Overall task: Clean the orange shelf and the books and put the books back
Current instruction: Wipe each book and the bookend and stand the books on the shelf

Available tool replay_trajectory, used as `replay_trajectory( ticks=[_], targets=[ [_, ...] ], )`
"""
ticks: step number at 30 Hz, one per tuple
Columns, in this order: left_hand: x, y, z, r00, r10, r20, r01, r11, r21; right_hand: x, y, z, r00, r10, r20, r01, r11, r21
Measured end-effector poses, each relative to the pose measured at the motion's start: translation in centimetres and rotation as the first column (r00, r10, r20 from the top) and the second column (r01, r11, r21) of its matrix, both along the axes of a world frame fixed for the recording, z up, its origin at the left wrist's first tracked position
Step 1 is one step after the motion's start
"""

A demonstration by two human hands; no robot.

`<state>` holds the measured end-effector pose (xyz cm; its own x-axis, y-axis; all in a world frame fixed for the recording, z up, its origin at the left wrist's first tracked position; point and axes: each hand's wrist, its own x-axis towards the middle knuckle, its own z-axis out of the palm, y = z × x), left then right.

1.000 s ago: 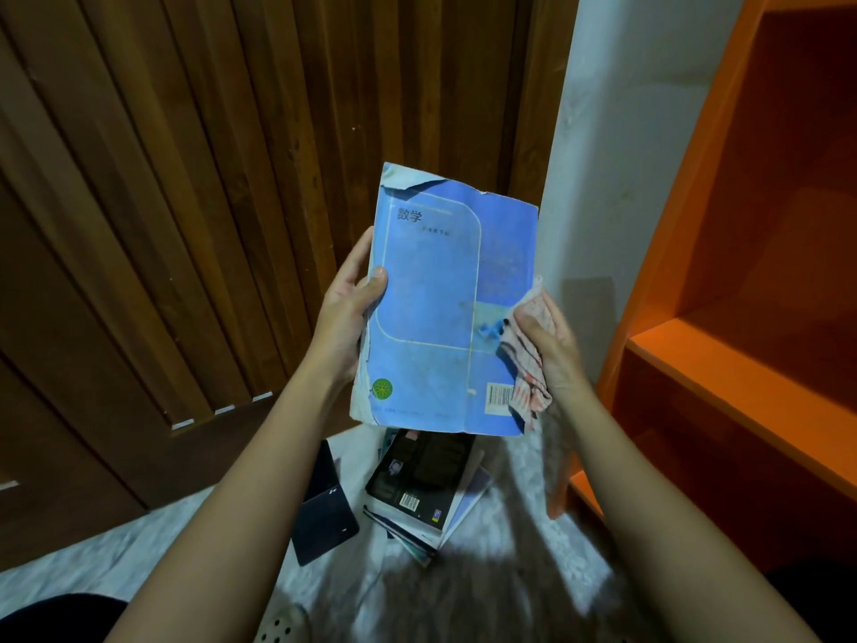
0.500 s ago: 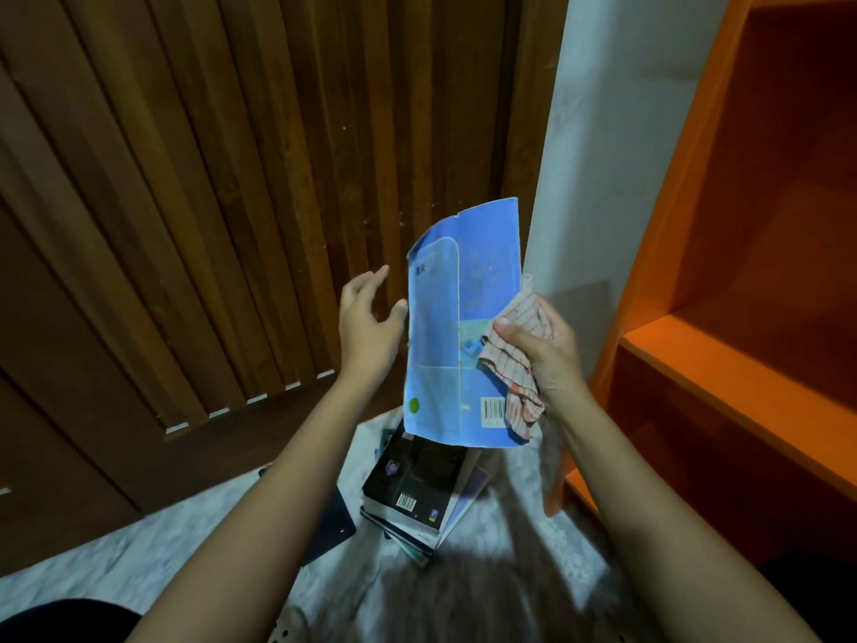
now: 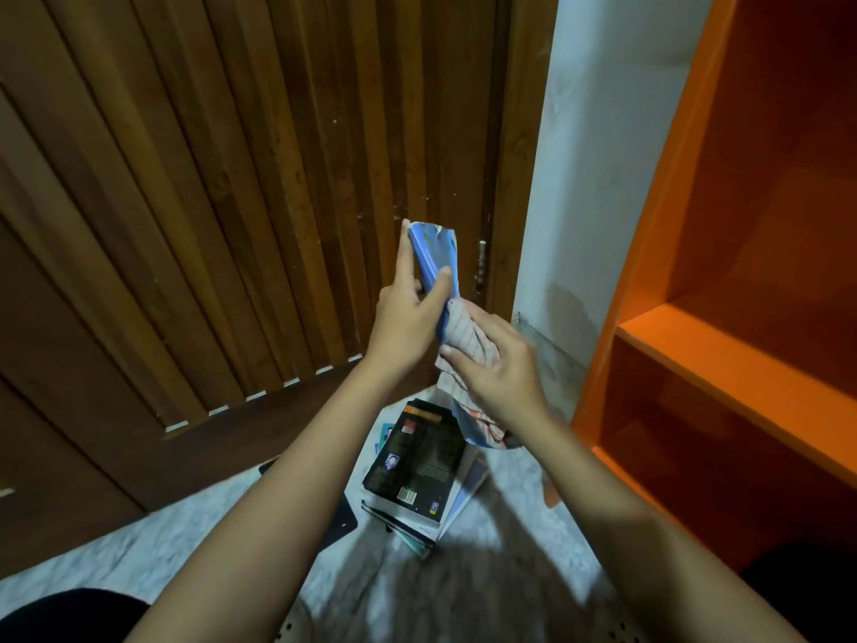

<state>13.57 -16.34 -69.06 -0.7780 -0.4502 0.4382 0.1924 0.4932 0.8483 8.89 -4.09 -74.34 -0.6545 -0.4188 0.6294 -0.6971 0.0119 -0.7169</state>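
A thin blue book (image 3: pixel 433 257) is held edge-on in front of the wooden door. My left hand (image 3: pixel 408 313) grips it near the top, thumb on one side and fingers behind. My right hand (image 3: pixel 498 364) holds a checked white-and-red cloth (image 3: pixel 461 336) against the book's lower part. The book's bottom corner (image 3: pixel 482 433) pokes out under my right wrist. The orange shelf (image 3: pixel 723 359) stands at the right, and the compartments in view hold nothing.
A stack of books with a black-covered one (image 3: pixel 417 457) on top lies on the pale marble floor (image 3: pixel 463 596) below my hands. A dark flat object (image 3: pixel 343 522) lies left of it. A slatted wooden door (image 3: pixel 232 201) fills the left; a white wall (image 3: pixel 598 155) separates it from the shelf.
The book has turned from face-on to edge-on. My left hand let go of it, then took hold near its top. My right hand with the cloth has moved onto the book's other side.
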Motion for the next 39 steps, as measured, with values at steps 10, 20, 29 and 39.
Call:
replay_trajectory(
  ticks=[10, 20, 29, 39],
  targets=[
    [1.1, -0.3, 1.4, 0.974, 0.072, -0.213, -0.059, 0.996, 0.070, -1.0, -0.2, 1.8, 0.971, -0.224, 0.081, 0.232, 0.967, -0.108],
    [1.9, -0.7, 2.5, 0.928, 0.037, -0.371, 0.116, 0.917, 0.383, -3.8, -2.7, 5.6, 0.929, -0.368, 0.030, 0.369, 0.930, 0.004],
    [1.3, -0.7, 2.8, 0.937, -0.016, -0.348, 0.155, 0.913, 0.377, -2.2, -3.2, 5.4, 0.964, -0.254, 0.081, 0.265, 0.946, -0.186],
    [1.2, -1.1, 3.7, 0.935, 0.051, -0.350, 0.109, 0.900, 0.421, -1.8, -2.9, 2.8, 0.912, -0.354, 0.207, 0.372, 0.927, -0.054]
  ],
)
